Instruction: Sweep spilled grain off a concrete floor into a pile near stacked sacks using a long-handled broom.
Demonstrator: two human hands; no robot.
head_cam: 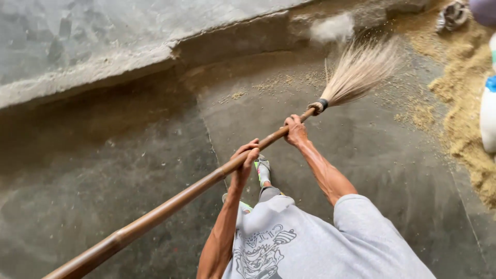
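A long-handled broom (217, 175) slants across a concrete floor (129, 170), its pale bristle head (359, 72) fanned out just beyond the right hand (295, 130), close to the base of a grey wall (103, 36). Both hands clench the brown wooden handle: the right one near the bound neck of the bristles, the left hand (245, 157) a little lower down the shaft. Scattered husks (465, 93) lie heaped to the right of the bristles, beside a white sack (488, 116). A shoe (263, 170) shows under the left hand.
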